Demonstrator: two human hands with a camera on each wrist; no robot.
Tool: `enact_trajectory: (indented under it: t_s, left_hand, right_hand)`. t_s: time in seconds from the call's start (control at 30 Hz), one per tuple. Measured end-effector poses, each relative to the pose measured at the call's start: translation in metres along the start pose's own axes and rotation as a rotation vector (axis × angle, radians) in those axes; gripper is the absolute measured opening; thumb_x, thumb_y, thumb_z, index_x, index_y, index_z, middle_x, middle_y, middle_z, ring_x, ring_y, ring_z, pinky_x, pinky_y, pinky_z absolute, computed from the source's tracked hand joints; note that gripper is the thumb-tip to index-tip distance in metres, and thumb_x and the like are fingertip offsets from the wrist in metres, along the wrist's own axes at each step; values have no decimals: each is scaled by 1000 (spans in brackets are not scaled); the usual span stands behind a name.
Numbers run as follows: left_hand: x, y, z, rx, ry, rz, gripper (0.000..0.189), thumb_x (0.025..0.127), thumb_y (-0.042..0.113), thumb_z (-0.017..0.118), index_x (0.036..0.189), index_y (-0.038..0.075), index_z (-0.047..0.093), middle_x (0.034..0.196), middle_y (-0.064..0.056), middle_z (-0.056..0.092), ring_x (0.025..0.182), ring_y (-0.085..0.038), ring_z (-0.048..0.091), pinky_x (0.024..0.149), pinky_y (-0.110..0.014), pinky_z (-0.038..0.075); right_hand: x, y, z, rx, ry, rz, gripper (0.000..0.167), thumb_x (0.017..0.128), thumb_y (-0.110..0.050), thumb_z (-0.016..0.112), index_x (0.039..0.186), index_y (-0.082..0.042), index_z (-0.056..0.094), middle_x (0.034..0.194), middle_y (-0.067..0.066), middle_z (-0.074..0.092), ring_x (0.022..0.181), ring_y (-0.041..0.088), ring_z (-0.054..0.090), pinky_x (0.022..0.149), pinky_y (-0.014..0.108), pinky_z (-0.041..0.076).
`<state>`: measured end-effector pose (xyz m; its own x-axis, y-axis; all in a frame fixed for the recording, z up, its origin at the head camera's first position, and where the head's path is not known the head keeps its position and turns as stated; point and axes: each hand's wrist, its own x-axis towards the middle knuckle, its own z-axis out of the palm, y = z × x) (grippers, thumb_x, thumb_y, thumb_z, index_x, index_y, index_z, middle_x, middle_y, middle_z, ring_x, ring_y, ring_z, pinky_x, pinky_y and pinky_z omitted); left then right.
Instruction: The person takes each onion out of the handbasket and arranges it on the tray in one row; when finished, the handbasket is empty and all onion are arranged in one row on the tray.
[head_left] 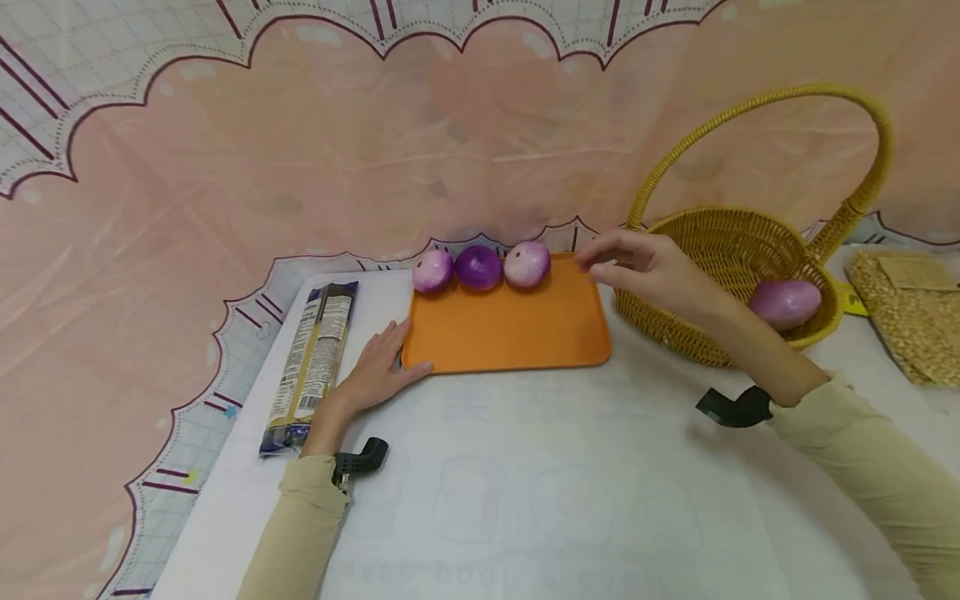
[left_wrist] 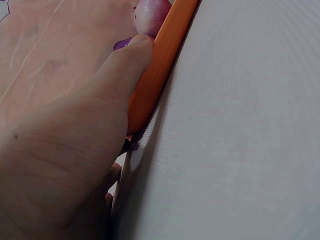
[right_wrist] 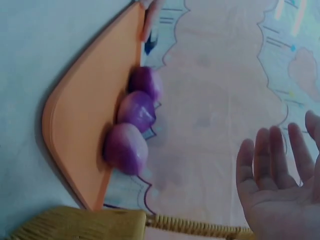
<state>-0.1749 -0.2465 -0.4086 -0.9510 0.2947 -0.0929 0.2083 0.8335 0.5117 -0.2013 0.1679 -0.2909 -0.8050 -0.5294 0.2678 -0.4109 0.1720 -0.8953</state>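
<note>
An orange tray (head_left: pixel 510 333) lies on the white table. Along its back edge sit three glossy, round purple-and-white onion-like vegetables in a row: a left one (head_left: pixel 432 272), a deeper purple middle one (head_left: pixel 478 267) and a right one (head_left: pixel 527 265). My left hand (head_left: pixel 381 367) rests at the tray's left edge, its thumb on the front corner and fingers extended along the side. My right hand (head_left: pixel 651 268) hovers between the tray's back right corner and the wicker basket (head_left: pixel 701 229), fingers loosely bent and holding nothing. Inside the basket lies another, longer purple vegetable (head_left: pixel 785 304).
Left of the tray lies a long printed packet (head_left: pixel 311 367) with dark blue ends. The basket's tall arched handle (head_left: pixel 757 100) rises behind my right hand. A woven straw-coloured pouch (head_left: pixel 903 321) lies at the far right. A pink patterned cloth (head_left: pixel 360 167) hangs behind the table.
</note>
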Motion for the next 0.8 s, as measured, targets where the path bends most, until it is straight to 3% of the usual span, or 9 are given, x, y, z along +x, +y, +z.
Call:
enact_trajectory:
  t_s: [0.23, 0.5, 0.67, 0.8]
  left_hand:
    - [0, 1, -1, 2, -5, -2, 91, 92, 50, 58, 157, 9, 9, 164, -13, 13, 153, -33, 5, 125, -51, 0]
    - [1, 0, -3, 14, -18, -12, 91, 92, 51, 57, 157, 11, 8, 165, -12, 11, 153, -32, 4, 125, -49, 0]
    - [0, -1, -3, 7, -29, -34, 91, 92, 54, 55, 158, 14, 7, 165, -8, 10, 154, -29, 2, 126, -47, -1]
    - [0, -2, -3, 6, -29, -35, 91, 92, 55, 55, 158, 14, 7, 165, -9, 10, 154, -29, 2, 126, -47, -1]
  right_hand:
    - [-20, 3, -21, -5, -61, 4, 23, 95, -3, 57, 118, 1, 62, 113, -2, 65, 106, 8, 64, 89, 16, 54]
    - [-39, 15, -55, -116, -23, 33, 24, 98, -3, 52, 120, -2, 62, 114, -7, 66, 105, 6, 62, 88, 11, 51]
    - [-40, 21, -78, -106, -33, 46, 25, 99, -1, 47, 121, 0, 60, 114, -8, 67, 106, 5, 64, 89, 12, 52]
    - [-36, 22, -94, -141, -59, 133, 27, 101, -6, 46, 124, -1, 58, 114, -5, 68, 102, 5, 66, 86, 13, 54]
